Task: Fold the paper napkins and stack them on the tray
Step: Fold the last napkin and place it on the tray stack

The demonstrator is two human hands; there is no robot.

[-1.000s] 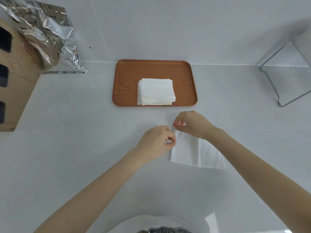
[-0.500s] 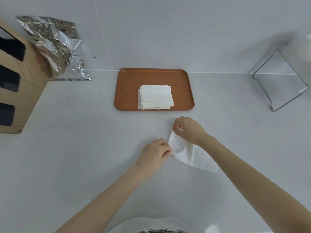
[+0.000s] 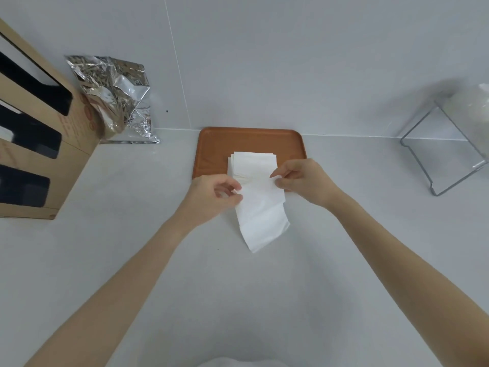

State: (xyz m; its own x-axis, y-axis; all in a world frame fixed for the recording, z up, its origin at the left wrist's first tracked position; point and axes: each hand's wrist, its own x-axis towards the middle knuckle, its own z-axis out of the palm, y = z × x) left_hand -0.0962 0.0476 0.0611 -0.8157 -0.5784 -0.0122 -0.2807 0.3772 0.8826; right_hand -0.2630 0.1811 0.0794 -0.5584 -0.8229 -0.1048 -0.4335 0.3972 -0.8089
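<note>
From the head camera, the brown tray (image 3: 211, 147) sits on the pale desk (image 3: 132, 234) against the back wall, with a stack of folded napkins (image 3: 251, 162) lying on it toward its near edge. Just in front of the tray, both hands hold a single white napkin (image 3: 260, 215) up off the desk. The left hand (image 3: 214, 194) pinches its upper left corner between thumb and fingertips, and the right hand (image 3: 301, 178) pinches the upper right corner over the tray's near right part. The hands are apart, the napkin's top edge stretched between them and overlapping the stack, while the rest hangs down toward the person. Well left of the tray stand a crumpled foil bag (image 3: 116, 99) and a cardboard box (image 3: 39, 144); well to its right is a clear stand (image 3: 444, 160).
</note>
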